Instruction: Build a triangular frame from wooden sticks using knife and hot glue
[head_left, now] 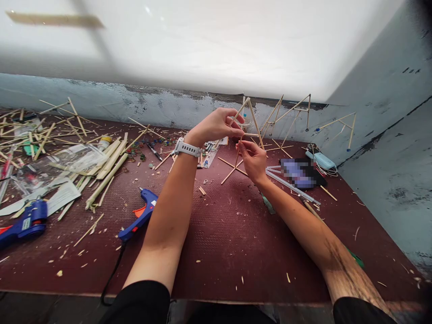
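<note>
Maroon tabletop (216, 252), strewn with wood shavings (90, 230).

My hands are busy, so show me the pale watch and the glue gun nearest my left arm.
Pale watch (189, 149): head view, on the strap.
Nearest glue gun (149, 201): head view, on the blue body.

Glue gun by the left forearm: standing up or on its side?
On its side: the glue gun lies flat on the table, orange trigger pointing sideways.

A matt, dark-red desk (216, 252) with a finely textured surface is seen. At nine o'clock, clear, glossy plastic film (77, 157) is shown; at eight, smooth blue plastic is seen on a glue gun (146, 211). Rough, flaking paint is shown on the wall (162, 105) at twelve.
</note>
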Demonstrator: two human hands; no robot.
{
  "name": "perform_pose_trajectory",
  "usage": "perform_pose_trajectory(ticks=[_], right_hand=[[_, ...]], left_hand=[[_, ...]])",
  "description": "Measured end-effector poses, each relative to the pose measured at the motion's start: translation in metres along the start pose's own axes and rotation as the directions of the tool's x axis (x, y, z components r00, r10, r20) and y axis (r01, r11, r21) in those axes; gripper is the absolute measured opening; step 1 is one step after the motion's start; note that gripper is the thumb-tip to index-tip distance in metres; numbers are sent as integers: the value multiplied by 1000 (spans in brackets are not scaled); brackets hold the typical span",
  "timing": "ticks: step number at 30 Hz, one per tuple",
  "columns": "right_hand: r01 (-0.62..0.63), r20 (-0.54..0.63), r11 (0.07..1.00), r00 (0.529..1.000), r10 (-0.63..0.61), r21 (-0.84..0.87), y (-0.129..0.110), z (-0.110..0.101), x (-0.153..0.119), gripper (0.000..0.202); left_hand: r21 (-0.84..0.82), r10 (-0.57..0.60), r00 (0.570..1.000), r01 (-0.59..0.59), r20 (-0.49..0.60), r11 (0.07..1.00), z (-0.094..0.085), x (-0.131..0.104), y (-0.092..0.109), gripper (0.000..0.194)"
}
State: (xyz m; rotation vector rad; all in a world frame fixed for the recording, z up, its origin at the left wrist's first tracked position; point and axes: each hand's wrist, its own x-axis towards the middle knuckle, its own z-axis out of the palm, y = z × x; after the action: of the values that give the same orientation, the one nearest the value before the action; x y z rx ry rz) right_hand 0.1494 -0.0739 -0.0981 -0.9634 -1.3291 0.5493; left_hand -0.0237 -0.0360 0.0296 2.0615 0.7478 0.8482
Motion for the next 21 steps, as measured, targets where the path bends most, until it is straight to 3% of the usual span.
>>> perform_pose_trajectory(ticks=[21], right_hand=[[2, -12, 1000, 1000, -2, -17, -2, 1, 0, 33]], left_hand=[[30, 6, 1000, -7, 23, 1000, 0, 1, -1, 31]])
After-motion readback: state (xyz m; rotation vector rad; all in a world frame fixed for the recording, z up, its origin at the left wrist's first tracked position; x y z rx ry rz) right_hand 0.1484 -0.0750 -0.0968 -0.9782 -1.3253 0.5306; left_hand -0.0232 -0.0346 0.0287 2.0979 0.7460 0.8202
